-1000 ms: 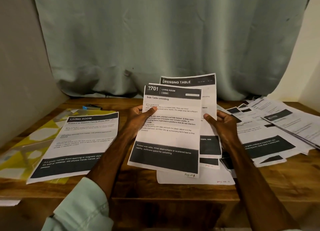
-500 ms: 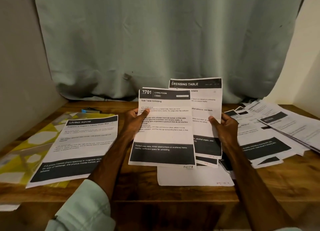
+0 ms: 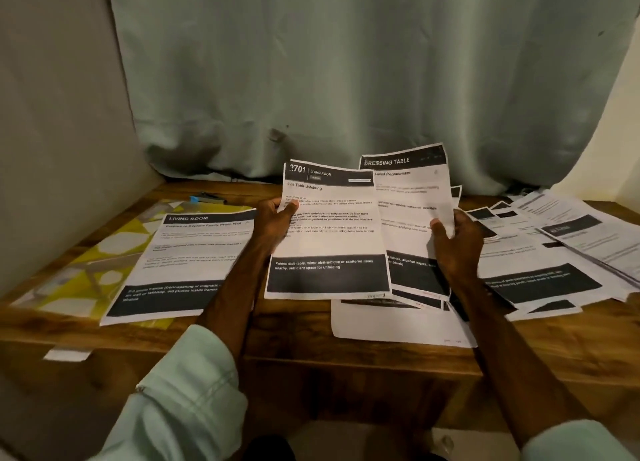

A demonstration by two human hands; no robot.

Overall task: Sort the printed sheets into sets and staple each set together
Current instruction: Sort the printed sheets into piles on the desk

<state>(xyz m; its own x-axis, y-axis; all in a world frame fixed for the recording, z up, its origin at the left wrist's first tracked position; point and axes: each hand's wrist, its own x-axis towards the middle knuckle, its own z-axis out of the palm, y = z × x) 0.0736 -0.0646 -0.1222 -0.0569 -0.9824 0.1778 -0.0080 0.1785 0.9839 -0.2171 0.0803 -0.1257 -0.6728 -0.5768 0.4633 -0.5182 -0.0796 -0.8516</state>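
**Hand state.** The left hand [image 3: 277, 218] pinches the 2701 sheet [image 3: 329, 242] at its left edge, thumb on the printed face and fingers behind. The right hand [image 3: 453, 246] grips the Dressing Table stack [image 3: 412, 194] at its right edge, thumb in front and fingers curled behind.

**Position of the work.** The 2701 sheet is held at centre frame above the bench [image 3: 294, 325]. It is nearly upright, with its long axis running top to bottom of the frame, and its header reads LIVING ROOM. The Dressing Table stack stands just right of it and is partly covered by it.

**Governing relation.** A bench sheet [image 3: 187, 263] with the same LIVING ROOM header lies flat at left of centre, directly left of the left hand and close beside that forearm. Its long axis leans from lower left to upper right, so it sits slightly turned against the held sheet. The left hand is the nearer hand. The right hand is well apart from the bench sheet, with the held papers between them.

**Assessment.** The step in hand appears to be sorting by header. The 2701 sheet probably belongs on the bench sheet. That move would call for a short leftward sweep, a tip to flat and a small turn to match edges.

**Other items.** Loose sheets [image 3: 540, 263] fan across the right of the bench. A small blue-ended object [image 3: 204, 199] lies at upper left, and it cannot be told whether it is the stapler.
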